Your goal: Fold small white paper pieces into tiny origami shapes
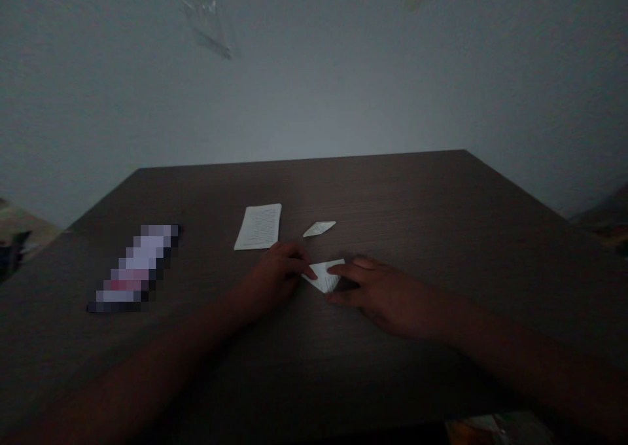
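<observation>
Between my hands a small folded piece of printed paper (324,276) lies on the table. My left hand (282,269) grips its left corner, thumb on top. From the other side my right hand (375,291) has its index finger and thumb on the right part of the paper. Parts of the paper's edges are hidden under the fingers. Just beyond it sits a narrow diamond-shaped folded paper (320,228). Farther left, past my left hand, rests a rectangular stack of printed paper sheets (259,226).
The brown wooden table (383,196) reaches back to a pale wall (314,91). On the left lies a phone (135,268) with a pixelated screen. A clear plastic bag (203,13) is on the wall. Something colourful (495,428) shows below the near edge.
</observation>
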Tool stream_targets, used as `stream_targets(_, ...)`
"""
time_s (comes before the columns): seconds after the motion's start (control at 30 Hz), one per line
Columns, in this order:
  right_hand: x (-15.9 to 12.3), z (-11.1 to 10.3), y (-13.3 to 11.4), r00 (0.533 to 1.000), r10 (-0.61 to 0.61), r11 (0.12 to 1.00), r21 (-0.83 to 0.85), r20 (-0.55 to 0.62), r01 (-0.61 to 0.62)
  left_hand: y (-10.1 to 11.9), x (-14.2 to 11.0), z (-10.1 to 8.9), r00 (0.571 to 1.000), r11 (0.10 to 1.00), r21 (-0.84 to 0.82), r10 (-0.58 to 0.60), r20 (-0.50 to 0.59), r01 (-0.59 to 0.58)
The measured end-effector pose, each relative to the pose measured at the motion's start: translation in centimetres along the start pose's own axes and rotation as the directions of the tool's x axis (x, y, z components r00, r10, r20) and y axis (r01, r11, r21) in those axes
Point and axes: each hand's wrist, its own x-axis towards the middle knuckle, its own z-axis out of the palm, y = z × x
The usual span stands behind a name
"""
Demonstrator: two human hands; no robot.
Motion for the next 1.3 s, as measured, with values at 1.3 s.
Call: stream_targets(1.3, 0.7, 0.3, 0.5, 0.988, 0.092, 0.972, 0.228, -0.120, -0.062, 4.2, -1.1, 0.9, 0.988, 0.940, 0.305, 0.147, 0.054, -0.156)
